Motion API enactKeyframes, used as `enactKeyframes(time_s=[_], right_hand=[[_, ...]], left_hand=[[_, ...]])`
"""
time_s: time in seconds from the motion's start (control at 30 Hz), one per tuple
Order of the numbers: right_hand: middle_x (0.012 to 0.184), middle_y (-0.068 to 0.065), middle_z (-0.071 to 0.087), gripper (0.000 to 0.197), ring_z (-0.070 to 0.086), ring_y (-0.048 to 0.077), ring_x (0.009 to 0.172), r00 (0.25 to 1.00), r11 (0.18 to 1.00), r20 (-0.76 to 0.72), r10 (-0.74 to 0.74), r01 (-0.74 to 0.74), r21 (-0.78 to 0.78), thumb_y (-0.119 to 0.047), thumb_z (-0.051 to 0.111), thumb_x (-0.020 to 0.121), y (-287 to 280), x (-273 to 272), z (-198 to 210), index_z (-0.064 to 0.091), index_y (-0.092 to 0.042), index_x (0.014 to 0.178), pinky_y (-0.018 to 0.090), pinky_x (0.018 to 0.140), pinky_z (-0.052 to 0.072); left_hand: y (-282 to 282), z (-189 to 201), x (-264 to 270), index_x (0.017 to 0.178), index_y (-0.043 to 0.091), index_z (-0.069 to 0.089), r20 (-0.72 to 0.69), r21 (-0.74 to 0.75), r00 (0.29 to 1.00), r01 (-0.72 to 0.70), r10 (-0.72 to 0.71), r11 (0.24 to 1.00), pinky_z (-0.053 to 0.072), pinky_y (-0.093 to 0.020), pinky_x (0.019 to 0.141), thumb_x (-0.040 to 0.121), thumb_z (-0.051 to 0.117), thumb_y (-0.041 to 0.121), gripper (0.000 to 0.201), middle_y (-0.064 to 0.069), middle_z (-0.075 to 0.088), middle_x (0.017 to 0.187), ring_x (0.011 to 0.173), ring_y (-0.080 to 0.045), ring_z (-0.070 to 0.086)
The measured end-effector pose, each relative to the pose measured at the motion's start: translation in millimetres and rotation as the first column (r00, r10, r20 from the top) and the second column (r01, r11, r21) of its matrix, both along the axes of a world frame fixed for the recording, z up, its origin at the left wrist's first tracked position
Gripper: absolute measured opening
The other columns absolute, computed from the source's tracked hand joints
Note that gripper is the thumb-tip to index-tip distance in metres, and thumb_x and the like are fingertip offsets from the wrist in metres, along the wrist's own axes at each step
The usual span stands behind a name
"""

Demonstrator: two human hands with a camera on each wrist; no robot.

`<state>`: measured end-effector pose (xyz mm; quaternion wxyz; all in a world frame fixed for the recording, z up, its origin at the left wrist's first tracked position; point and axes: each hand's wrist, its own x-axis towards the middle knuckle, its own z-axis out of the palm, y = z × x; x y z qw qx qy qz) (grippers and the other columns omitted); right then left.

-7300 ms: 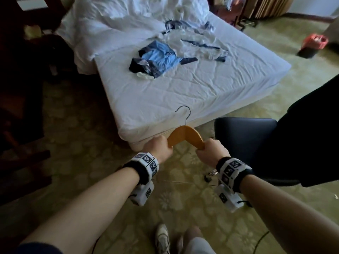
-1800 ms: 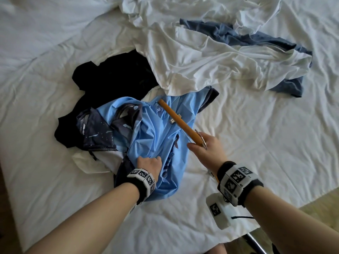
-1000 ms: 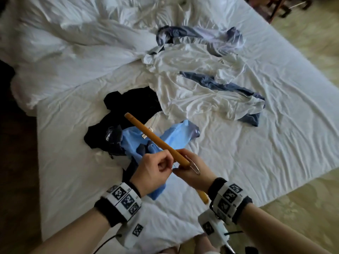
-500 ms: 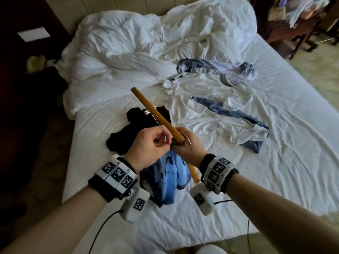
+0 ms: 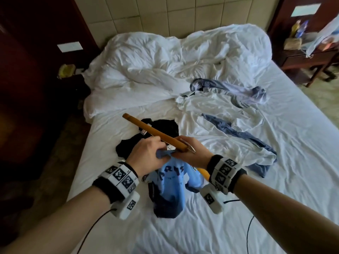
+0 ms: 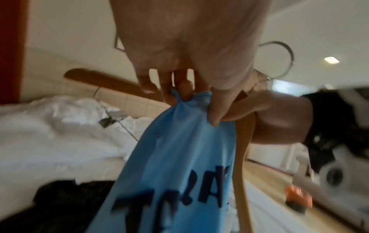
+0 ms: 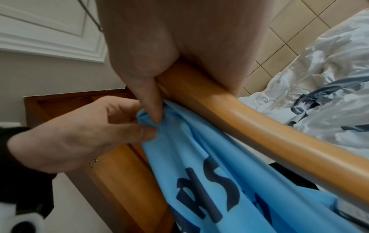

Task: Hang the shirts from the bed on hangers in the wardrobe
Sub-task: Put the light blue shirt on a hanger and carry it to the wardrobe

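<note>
Wooden hanger runs crosswise just above both pinches, right hand gripping it mid-bar, left hand pinching blue shirt (hanging straight below the fingers).

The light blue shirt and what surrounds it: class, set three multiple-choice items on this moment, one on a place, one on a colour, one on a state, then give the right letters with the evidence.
1. Where does the black garment lie?
A. on the bed, beyond the hands
B. on the floor
C. on the hanger

2. What colour is the lettering on the light blue shirt?
A. white
B. red
C. dark navy

3. How is the wooden hanger held?
A. it lies free on the sheet
B. the right hand grips it
C. it hangs from a rail

Key: 1 A, the head view shows it on the white sheet past the hands; 2 C, both wrist views show dark letters on the blue cloth; 3 B, the right wrist view shows fingers wrapped round the wood, while the left hand pinches the shirt's bunched top.
</note>
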<state>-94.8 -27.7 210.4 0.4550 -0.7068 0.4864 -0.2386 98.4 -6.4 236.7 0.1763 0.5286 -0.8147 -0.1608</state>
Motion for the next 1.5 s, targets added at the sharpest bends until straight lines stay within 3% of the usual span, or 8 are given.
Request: enactKeyframes(time_s=[0.13, 0.23, 0.47, 0.6, 0.83, 1.0, 1.3, 1.5], right_hand=[[0.072, -0.008, 0.054, 0.032, 0.052, 0.012, 0.065, 0.999, 1.0, -0.044, -0.002, 0.002, -0.019, -0.01, 0.072, 0.083, -7.9, 1.7, 8.0, 0.052, -0.036, 0.081, 0.029, 0.064, 0.042], [0.076, -0.004, 0.056, 0.031, 0.052, 0.012, 0.068, 0.998, 1.0, -0.067, 0.018, -0.018, 0.005, -0.008, 0.073, 0.082, -9.8, -4.5, 11.8, 0.052, -0.03, 0.081, 0.032, 0.067, 0.043], [0.079, -0.009, 0.058, 0.03, 0.056, -0.003, 0.067, 0.994, 0.99, 0.015, 0.106, -0.107, 0.097, -0.003, 0.078, 0.076, -2.5, 3.5, 32.5, 0.063, -0.025, 0.091, 0.015, 0.065, 0.044], [0.096, 0.007, 0.064, 0.045, 0.064, 0.026, 0.092, 0.993, 0.989, 0.052, 0.102, -0.106, 0.099, -0.015, 0.076, 0.067, 0.0, 15.0, 38.0, 0.064, -0.015, 0.111, 0.04, 0.082, 0.052], [0.1, 0.004, 0.065, 0.034, 0.062, 0.023, 0.092, 0.971, 0.992, -0.21, 0.114, -0.1, 0.079, -0.01, 0.073, 0.079, -4.6, 13.1, 22.3, 0.062, -0.019, 0.109, 0.039, 0.082, 0.051], [0.096, 0.003, 0.063, 0.035, 0.06, 0.021, 0.088, 0.952, 0.999, -0.303, 0.054, -0.053, 0.012, -0.007, 0.07, 0.082, -10.3, -1.4, 20.7, 0.063, -0.011, 0.116, 0.028, 0.073, 0.043], [0.093, 0.005, 0.065, 0.034, 0.06, 0.023, 0.085, 0.937, 0.996, -0.347, -0.028, -0.005, -0.093, -0.006, 0.071, 0.081, -27.7, -19.5, 18.3, 0.063, -0.012, 0.114, 0.022, 0.064, 0.039], [0.096, 0.012, 0.065, 0.024, 0.059, 0.028, 0.091, 0.937, 0.998, -0.349, -0.021, 0.042, 0.055, -0.003, 0.065, 0.083, -16.1, -12.2, -2.1, 0.064, -0.007, 0.106, 0.034, 0.074, 0.042]], left_hand=[[-0.1, -4.1, 12.3, 0.075, 0.015, 0.07, -0.155, 0.048, 0.985, 0.086, -0.077, 0.995, 0.047, -0.028, 0.08, 0.071, 0.07, 0.048, 0.032, 0.004, 0.054, 0.09, 0.089, -0.013, 0.053], [1.4, 1.9, 15.1, 0.07, 0.014, 0.063, -0.334, 0.294, 0.942, 0.071, 0.033, 0.953, 0.048, -0.033, 0.069, 0.071, 0.072, 0.044, 0.032, -0.001, 0.061, 0.072, 0.069, -0.015, 0.058], [-4.6, 9.8, 13.8, 0.102, 0.013, 0.075, -0.501, 0.383, 0.865, 0.215, 0.007, 0.898, 0.049, -0.018, 0.086, 0.087, 0.072, 0.005, 0.017, 0.009, 0.075, 0.095, 0.097, -0.003, 0.068], [-8.5, 11.4, 19.4, 0.103, 0.018, 0.076, -0.501, 0.345, 0.865, 0.232, -0.031, 0.909, 0.052, -0.024, 0.093, 0.084, 0.075, 0.009, 0.02, 0.001, 0.075, 0.104, 0.104, -0.008, 0.068], [-7.7, 10.5, 47.3, 0.094, 0.017, 0.08, -0.427, 0.166, 0.904, 0.067, 0.011, 0.984, 0.051, -0.013, 0.074, 0.082, 0.079, 0.017, 0.012, 0.01, 0.076, 0.084, 0.081, -0.003, 0.07], [-15.2, 8.5, 99.0, 0.06, 0.024, 0.057, 0.131, 0.132, 0.987, 0.079, -0.097, 0.988, 0.04, -0.023, 0.054, 0.081, 0.073, 0.046, 0.034, 0.006, 0.053, 0.054, 0.054, -0.011, 0.053], [-14.8, 32.9, 141.0, 0.093, 0.029, 0.06, 0.879, 0.291, 0.354, 0.131, -0.319, 0.948, 0.027, -0.035, 0.082, 0.094, 0.045, 0.048, 0.024, 0.01, 0.062, 0.099, 0.098, -0.013, 0.057], [-2.7, 34.1, 110.8, 0.113, 0.016, 0.06, 0.897, 0.355, 0.223, 0.15, -0.382, 0.923, 0.032, -0.029, 0.068, 0.094, 0.043, 0.002, 0.029, -0.002, 0.063, 0.109, 0.103, -0.025, 0.062]])
